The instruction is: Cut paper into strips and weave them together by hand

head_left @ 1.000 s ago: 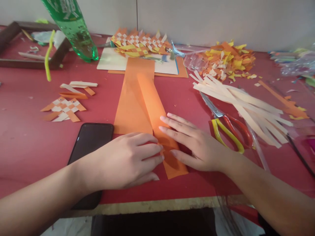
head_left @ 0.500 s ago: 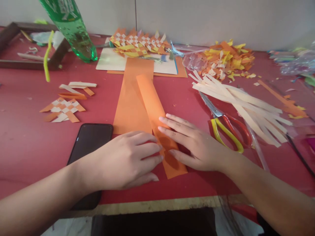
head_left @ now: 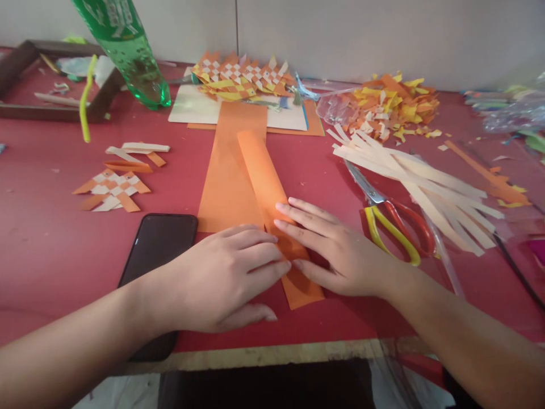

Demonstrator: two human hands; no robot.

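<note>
A folded strip of orange paper [head_left: 264, 179] lies slanted on the red table, its lower end towards me. My right hand [head_left: 326, 244] rests on its right side with fingers stretched out and slightly apart. My left hand [head_left: 242, 272] is on the strip's left edge, fingers extended and loosely bent, fingertips on the paper close to my right thumb. Beneath and to the left of the strip is a wider flat piece of orange paper [head_left: 230, 176]. A black phone [head_left: 159, 244] lies partly under my left wrist.
Scissors [head_left: 377, 204] with red and yellow handles and pale paper strips [head_left: 417, 176] lie right. Woven paper fish [head_left: 117, 187] sit left. Behind stand a green bottle [head_left: 136, 62], a brown frame [head_left: 46, 111], a woven pile [head_left: 238, 74] and orange-yellow scraps [head_left: 392, 102].
My left hand has slid slightly right along the folded paper, its fingertips now nearer my right thumb. My right hand and the paper stay in place.
</note>
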